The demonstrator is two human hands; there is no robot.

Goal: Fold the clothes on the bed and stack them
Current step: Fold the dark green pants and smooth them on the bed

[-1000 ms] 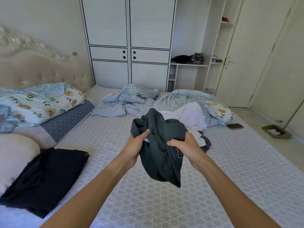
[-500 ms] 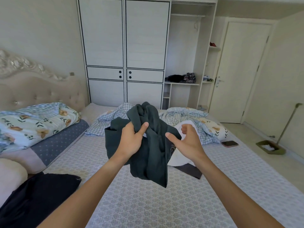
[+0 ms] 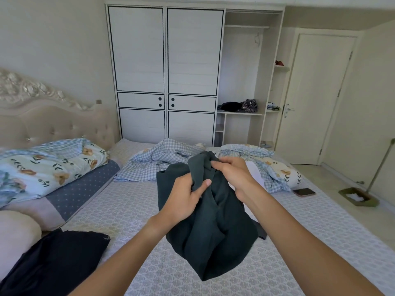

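A crumpled dark green garment (image 3: 211, 236) hangs in the air above the bed (image 3: 132, 201). My left hand (image 3: 183, 197) grips a bunch of its fabric at the left. My right hand (image 3: 233, 171) pinches its top edge a little higher and farther back. Behind the garment, white clothing (image 3: 253, 174) lies on the bed, mostly hidden, with a dark piece (image 3: 261, 230) showing under it. A flat black garment (image 3: 57, 259) lies at the bed's near left.
A checked blue quilt (image 3: 162, 161) is heaped at the bed's far end. Floral bedding (image 3: 47, 165) and pillows sit at the left by the headboard. A phone (image 3: 304, 192) lies near the right edge. A dustpan (image 3: 359, 196) stands on the floor; a wardrobe (image 3: 166, 71) fills the back.
My right hand let go of the garment half a second ago and has now taken its top edge again. My left hand stayed on the fabric. The view has tilted up.
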